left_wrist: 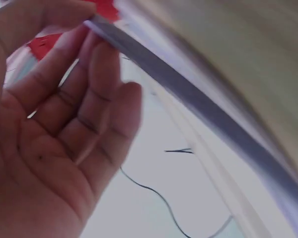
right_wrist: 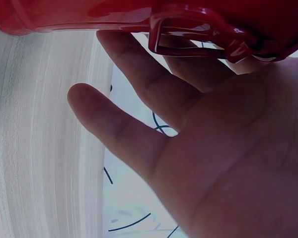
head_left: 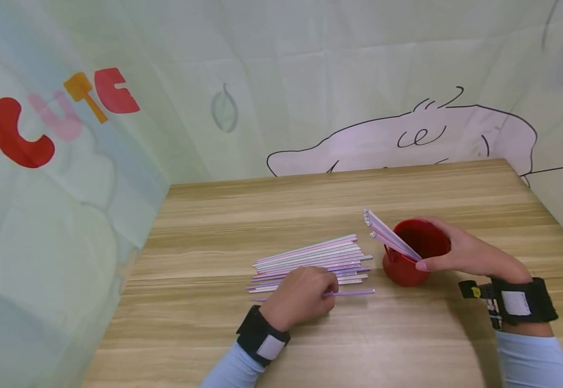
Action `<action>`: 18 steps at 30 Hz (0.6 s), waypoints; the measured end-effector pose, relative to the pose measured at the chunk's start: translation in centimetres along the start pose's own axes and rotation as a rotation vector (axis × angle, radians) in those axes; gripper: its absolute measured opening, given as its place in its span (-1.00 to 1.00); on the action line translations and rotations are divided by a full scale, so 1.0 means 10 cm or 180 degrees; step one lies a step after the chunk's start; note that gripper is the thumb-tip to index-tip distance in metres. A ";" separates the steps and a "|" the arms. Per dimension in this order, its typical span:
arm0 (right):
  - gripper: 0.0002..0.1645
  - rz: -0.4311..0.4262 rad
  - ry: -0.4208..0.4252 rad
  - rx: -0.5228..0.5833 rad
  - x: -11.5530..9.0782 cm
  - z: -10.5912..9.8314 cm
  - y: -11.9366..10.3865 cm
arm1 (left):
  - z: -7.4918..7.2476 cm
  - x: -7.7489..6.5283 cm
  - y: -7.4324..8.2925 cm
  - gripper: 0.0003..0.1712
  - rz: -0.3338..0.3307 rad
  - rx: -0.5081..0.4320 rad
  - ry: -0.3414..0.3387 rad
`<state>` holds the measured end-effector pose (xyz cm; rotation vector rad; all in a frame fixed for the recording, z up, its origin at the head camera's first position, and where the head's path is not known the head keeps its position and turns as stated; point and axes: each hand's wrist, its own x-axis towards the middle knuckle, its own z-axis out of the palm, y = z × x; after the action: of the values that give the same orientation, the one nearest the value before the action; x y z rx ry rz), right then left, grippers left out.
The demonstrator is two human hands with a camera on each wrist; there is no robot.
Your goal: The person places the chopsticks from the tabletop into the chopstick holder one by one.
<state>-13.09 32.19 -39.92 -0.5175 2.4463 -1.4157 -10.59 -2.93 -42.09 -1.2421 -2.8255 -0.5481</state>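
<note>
A pale, printed backdrop point(head_left: 281, 64) fills the back and left, with coloured letters reading CUTE and line drawings. In front of it is the table point(head_left: 340, 350), wood-grained, light brown, its back edge and back corners in view.

Next in size is the row of sticks point(head_left: 306, 256), lying side by side mid-table, well in from the left edge: slim, straight, in white, pink, lilac and purple, slightly fanned, their ends not quite level.

The right hand point(head_left: 471, 254), on the side nearer the table's right edge, is clamped on the red cup point(head_left: 404, 274), thumb at the near rim and fingers round the far side; in the right wrist view the little finger stands apart. The left hand point(head_left: 298, 297) covers the near side of the row, its grip together on one stick, thumb against fingertip.

The cup is glossy, deep red, round-mouthed, just beside the row's right-hand ends, with a looped handle point(right_wrist: 193, 51). A small bunch of sticks point(head_left: 389, 237), pinkish and lilac with shiny tips, leans out over its left rim.

Smallest is the purple stick point(head_left: 355, 292) pinched in the left hand, slender and smooth.
</note>
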 end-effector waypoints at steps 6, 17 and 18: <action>-0.05 0.0015 0.0007 -0.0014 0.00 0.00 0.00 | -0.18 0.10 0.15 -0.94 0.0328 -0.0605 0.0258; -0.04 0.0037 0.0003 -0.0007 -0.01 0.00 -0.01 | -0.43 0.09 0.26 -0.73 0.0535 -0.1724 0.0907; -0.04 0.0038 0.0004 -0.0006 -0.01 0.00 -0.01 | -0.45 0.09 0.27 -0.70 0.0564 -0.1784 0.0999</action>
<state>-12.99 32.18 -39.83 -0.5016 2.4477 -1.4096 -9.92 -2.02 -36.95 -1.3012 -2.3436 -1.4445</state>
